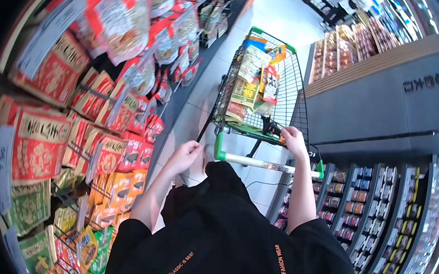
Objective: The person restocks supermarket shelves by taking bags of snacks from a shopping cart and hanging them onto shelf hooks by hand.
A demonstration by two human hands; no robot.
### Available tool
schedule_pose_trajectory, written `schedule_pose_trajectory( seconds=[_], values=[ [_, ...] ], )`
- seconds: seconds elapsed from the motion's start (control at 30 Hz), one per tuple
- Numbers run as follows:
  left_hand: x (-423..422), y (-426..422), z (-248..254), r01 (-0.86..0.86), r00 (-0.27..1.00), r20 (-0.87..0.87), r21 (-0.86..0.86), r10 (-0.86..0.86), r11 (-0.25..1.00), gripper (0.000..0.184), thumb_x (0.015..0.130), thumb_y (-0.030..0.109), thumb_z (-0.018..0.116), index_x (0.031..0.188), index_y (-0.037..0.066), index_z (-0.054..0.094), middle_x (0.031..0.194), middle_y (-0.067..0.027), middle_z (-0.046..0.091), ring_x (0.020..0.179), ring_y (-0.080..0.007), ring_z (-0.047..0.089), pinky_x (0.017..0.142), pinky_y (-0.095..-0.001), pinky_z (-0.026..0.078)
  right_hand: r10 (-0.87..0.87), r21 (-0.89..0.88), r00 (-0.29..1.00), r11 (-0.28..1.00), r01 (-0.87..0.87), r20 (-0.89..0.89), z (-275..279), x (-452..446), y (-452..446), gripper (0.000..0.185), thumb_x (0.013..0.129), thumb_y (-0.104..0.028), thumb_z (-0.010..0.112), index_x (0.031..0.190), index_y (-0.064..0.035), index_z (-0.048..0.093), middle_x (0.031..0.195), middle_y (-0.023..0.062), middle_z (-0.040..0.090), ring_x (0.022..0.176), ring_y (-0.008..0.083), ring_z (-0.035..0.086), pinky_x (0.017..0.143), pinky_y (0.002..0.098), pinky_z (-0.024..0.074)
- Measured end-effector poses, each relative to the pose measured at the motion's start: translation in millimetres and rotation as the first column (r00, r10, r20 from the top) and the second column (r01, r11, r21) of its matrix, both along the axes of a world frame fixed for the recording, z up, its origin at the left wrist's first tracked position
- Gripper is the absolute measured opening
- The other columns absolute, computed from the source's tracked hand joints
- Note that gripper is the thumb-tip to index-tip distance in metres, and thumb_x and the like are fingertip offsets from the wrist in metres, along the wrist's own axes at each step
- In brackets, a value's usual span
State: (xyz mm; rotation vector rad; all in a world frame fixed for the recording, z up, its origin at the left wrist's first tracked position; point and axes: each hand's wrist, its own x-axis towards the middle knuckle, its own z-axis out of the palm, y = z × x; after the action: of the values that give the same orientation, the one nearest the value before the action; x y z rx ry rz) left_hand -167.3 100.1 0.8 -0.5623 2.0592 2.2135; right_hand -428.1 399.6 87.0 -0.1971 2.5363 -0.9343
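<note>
A shopping cart (302, 95) with a black wire basket and green corners stands ahead of me. My left hand (187, 155) is closed, left of the cart's handle (256, 163). A thin black strip (205, 128) runs up from its fingers toward the basket; what it is I cannot tell. Over the handle reaches my right hand (294, 140), its fingers pinched beside a small black object (270, 127) at the basket's near end. Whatever those fingers hold is too small to name. Several snack packets lie in the basket, among them a red one (271, 84) and a green-yellow one (245, 91).
On the left, a rack holds hanging red packets (39, 143), orange packets (119, 188) and green packets (28, 206). Shelves of small jars (355, 205) stand at right, below a grey panel (375, 110). Tiled floor (274, 10) stretches past the cart.
</note>
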Motion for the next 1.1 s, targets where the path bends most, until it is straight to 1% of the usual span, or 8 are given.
schedule_pose_trajectory(
  seconds=[0.13,0.23,0.5,0.73,0.87,0.97,1.0,1.1],
  values=[
    [-38,33,49,0.047,0.994,-0.083,-0.219,-0.067,0.975,0.018,0.093,0.018,0.058,0.091,0.001,0.06,0.07,0.0006,0.059,0.061,-0.0045,0.049,0.054,-0.0239,0.041,-0.027,-0.003,1.0,1.0,0.027,0.001,-20,-29,39,0.037,0.088,-0.026,0.059,0.108,0.0048,0.063,0.094,0.0145,0.067,0.085,0.0184,0.063,0.078,0.0307,0.0488],
    [-63,57,67,-0.003,0.967,-0.194,-0.65,-0.163,0.76,0.016,0.088,0.02,0.059,0.082,0.005,0.061,0.069,-0.0064,0.059,0.069,-0.0224,0.055,0.068,-0.0369,0.039,-0.004,-0.054,0.998,0.998,0.008,0.07,-25,-62,41,0.039,0.088,-0.028,0.059,0.109,0.0048,0.063,0.1,0.0178,0.068,0.094,0.024,0.064,0.084,0.0331,0.0478],
    [-134,107,72,0.127,0.973,-0.044,-0.715,-0.225,0.688,0.014,0.086,0.018,0.059,0.079,0.006,0.061,0.072,-0.0066,0.059,0.075,-0.0266,0.055,0.074,-0.0399,0.036,0.289,0.103,0.917,0.939,-0.327,0.275,-92,-195,10,0.037,0.089,-0.029,0.051,0.098,0.0056,0.062,0.079,0.0151,0.066,0.066,0.0228,0.065,0.053,0.036,0.0548],
    [-226,127,34,0.23,0.973,0.18,-0.783,-0.144,0.578,0.023,0.087,0.023,0.059,0.076,0.003,0.059,0.078,-0.0119,0.06,0.082,-0.0314,0.057,0.076,-0.0437,0.041,0.233,0.294,0.645,0.744,-0.6,0.728,-235,-268,-56,0.033,0.088,-0.021,0.05,0.108,0.0033,0.061,0.097,0.0174,0.067,0.074,0.0261,0.068,0.06,0.0387,0.0567],
    [-241,140,5,0.306,0.941,0.322,-0.691,-0.1,0.655,0.027,0.088,0.025,0.059,0.074,0.001,0.058,0.075,-0.0138,0.06,0.077,-0.0326,0.058,0.068,-0.0422,0.045,0.6,0.256,0.511,0.461,-0.85,0.615,-372,-252,-62,0.034,0.082,-0.017,0.052,0.112,-0.0061,0.064,0.107,0.013,0.065,0.097,0.0314,0.063,0.072,0.0469,0.0525],
    [-245,136,8,0.281,0.933,0.356,-0.622,-0.055,0.731,0.024,0.087,0.025,0.061,0.078,0.002,0.059,0.071,-0.0114,0.057,0.074,-0.0295,0.057,0.066,-0.0404,0.045,-0.075,0.102,0.649,0.995,-0.004,0.757,-384,-219,-78,0.031,0.085,-0.026,0.063,0.113,-0.0121,0.06,0.095,0.0086,0.065,0.087,0.0242,0.062,0.072,0.0392,0.0519],
    [-244,135,9,0.245,0.938,0.344,-0.599,-0.032,0.763,0.023,0.086,0.025,0.062,0.08,0.003,0.059,0.07,-0.0106,0.056,0.073,-0.0285,0.056,0.066,-0.0398,0.044,-0.232,0.07,0.476,0.94,0.335,0.848,-413,-209,-80,0.023,0.088,-0.025,0.062,0.108,-0.0132,0.059,0.096,0.0077,0.063,0.075,0.0236,0.061,0.059,0.0336,0.051],
    [-248,137,11,0.236,0.934,0.358,-0.607,-0.004,0.759,0.02,0.086,0.023,0.061,0.082,0.003,0.058,0.073,-0.0101,0.059,0.072,-0.0296,0.057,0.069,-0.0413,0.044,-0.254,0.078,0.237,0.818,0.57,0.938,-447,-190,-86,0.009,0.09,-0.017,0.058,0.098,-0.0138,0.059,0.082,0.0054,0.06,0.062,0.0179,0.056,0.042,0.0249,0.0418]
  ],
)
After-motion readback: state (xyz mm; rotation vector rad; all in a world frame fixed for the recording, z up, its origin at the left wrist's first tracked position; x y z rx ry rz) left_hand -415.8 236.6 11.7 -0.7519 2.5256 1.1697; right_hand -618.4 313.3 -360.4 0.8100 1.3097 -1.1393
